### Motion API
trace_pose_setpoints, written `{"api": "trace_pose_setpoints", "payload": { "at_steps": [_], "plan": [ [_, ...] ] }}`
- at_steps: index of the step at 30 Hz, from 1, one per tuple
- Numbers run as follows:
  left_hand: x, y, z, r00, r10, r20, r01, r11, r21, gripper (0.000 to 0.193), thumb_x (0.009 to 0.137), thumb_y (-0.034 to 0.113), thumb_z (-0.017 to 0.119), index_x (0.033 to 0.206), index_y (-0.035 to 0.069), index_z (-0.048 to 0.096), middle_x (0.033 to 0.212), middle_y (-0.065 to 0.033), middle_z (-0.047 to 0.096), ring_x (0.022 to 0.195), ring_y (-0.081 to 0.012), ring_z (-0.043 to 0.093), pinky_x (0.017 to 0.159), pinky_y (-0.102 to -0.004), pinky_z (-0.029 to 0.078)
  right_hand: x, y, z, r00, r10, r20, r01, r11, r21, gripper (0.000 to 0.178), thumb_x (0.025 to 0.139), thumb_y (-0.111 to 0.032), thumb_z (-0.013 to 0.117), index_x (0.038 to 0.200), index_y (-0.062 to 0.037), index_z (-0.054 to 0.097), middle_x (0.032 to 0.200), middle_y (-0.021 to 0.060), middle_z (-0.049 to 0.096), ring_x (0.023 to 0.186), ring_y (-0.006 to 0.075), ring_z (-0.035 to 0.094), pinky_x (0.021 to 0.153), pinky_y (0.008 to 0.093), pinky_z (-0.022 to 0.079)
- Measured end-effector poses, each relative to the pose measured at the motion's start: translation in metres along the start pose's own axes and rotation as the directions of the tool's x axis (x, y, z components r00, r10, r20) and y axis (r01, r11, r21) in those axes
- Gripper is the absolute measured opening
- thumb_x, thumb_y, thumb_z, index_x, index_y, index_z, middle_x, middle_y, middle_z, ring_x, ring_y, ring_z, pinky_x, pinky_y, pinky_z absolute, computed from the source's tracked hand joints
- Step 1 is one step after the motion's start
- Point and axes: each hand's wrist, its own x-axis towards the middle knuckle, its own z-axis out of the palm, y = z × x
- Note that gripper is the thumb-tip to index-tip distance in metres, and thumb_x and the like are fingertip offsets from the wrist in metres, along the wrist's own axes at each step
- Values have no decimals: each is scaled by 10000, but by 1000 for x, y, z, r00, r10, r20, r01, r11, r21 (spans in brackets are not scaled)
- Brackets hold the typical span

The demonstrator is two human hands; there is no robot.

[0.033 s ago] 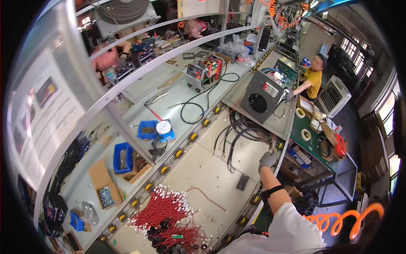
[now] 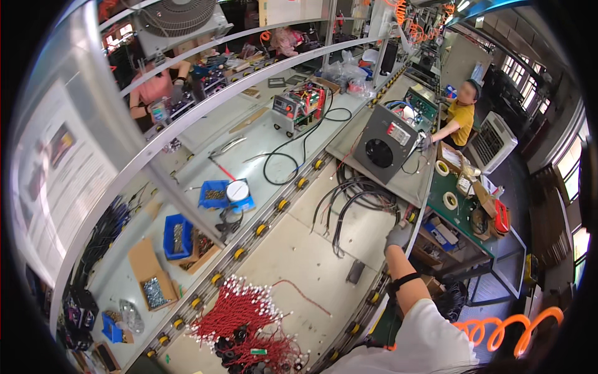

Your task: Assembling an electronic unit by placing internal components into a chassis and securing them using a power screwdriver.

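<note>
My right hand (image 2: pixel 397 237), in a grey glove, reaches far along the right edge of the work line. Its fingertips are beside the ends of a bundle of thick black cables (image 2: pixel 339 218); whether they grip one is too small to tell. The cables lie in loose curves on the pale line surface. A small dark flat block (image 2: pixel 355 272) rests nearer to me. A heap of red twisted wires (image 2: pixel 240 311) with white connectors spreads at the near end, with black round parts among it. My left hand is out of view.
Beyond the cables, a dark machine housing (image 2: pixel 381 149) with a fan sits on a board; a yellow-shirted co-worker (image 2: pixel 460 121) touches it. Roller rails (image 2: pixel 260 229) edge the line. Blue bins (image 2: pixel 179 235) stand left. An orange coiled hose (image 2: pixel 498 330) hangs near my right arm.
My right hand has moved very slightly, still beside the cable ends. Across the line, a pink-clad co-worker's arms have shifted. The view has turned a little.
</note>
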Motion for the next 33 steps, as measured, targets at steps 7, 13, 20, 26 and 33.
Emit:
{"api": "trace_pose_setpoints", "payload": {
  "at_steps": [7,13,20,26,33],
  "plan": [
    [28,-43,69,970,-234,70,242,876,-416,285,879,200,544,1112,38,566,1090,-126,563,975,-237,520,864,-346,409,196,-19,46,978,-174,-114,135,947,-291,417,919,-340,427,1119,15,517,1051,261,593,968,406,571,817,427,444],
    [83,-50,115,929,-241,279,338,862,-379,286,855,192,571,1090,29,573,1037,-100,576,921,-208,534,830,-329,433,331,32,59,883,-17,469,231,886,-402,625,804,-323,649,1312,-24,441,1164,176,588,1040,244,574,900,313,428],
    [60,-88,48,898,-321,301,419,832,-363,290,827,183,604,1064,19,580,974,-71,591,858,-175,551,791,-309,461,133,105,87,726,65,685,308,860,-408,457,777,-260,633,1172,-39,571,1099,163,622,1017,271,597,888,333,446],
    [-63,28,-9,892,-442,-92,450,886,115,384,805,310,583,1108,74,601,1006,-142,646,986,-275,602,868,-338,443,-19,79,57,281,-40,959,260,965,-36,317,824,-142,592,1120,-30,606,925,70,641,816,126,574,759,255,462],
    [-170,-48,-32,829,-491,-266,525,848,73,457,844,381,540,1171,63,553,1133,-182,596,1051,-305,567,889,-361,435,-249,51,22,-466,-30,884,598,726,340,271,802,-217,611,1032,-79,649,840,102,655,705,204,607,699,315,486]
  ]
}}
